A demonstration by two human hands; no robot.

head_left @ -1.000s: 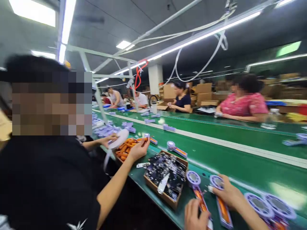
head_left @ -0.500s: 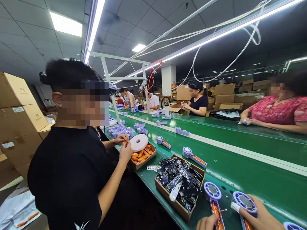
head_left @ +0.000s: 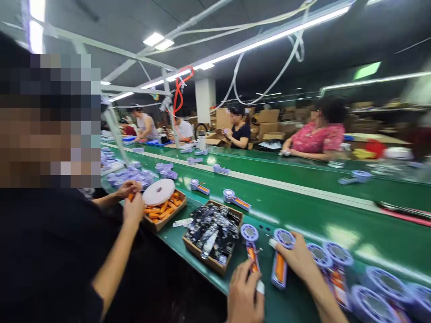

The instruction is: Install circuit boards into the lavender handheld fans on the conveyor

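A purple handheld fan (head_left: 249, 233), its open handle showing an orange battery, lies on the bench. The curled fingers of my left hand (head_left: 245, 291) close over the lower end of that handle; one finger has a white covering. To the right is a second purple handheld fan (head_left: 279, 269), also with an orange battery in its handle. My right hand (head_left: 299, 258) grips it by the round head, with a white-covered thumb tip on the near side. Beside my left hand stands a cardboard box of black circuit boards (head_left: 222, 268).
More purple fans (head_left: 338, 255) crowd the right side. At left a co-worker in black (head_left: 43, 251) handles something small by a box of orange batteries (head_left: 164, 208) topped by a white reel (head_left: 159, 192). Fans lie along the green conveyor belt (head_left: 303, 197); people sit opposite.
The view has swung right, bringing more fans into sight at the right. Both hands now show more fully, each still at its fan.
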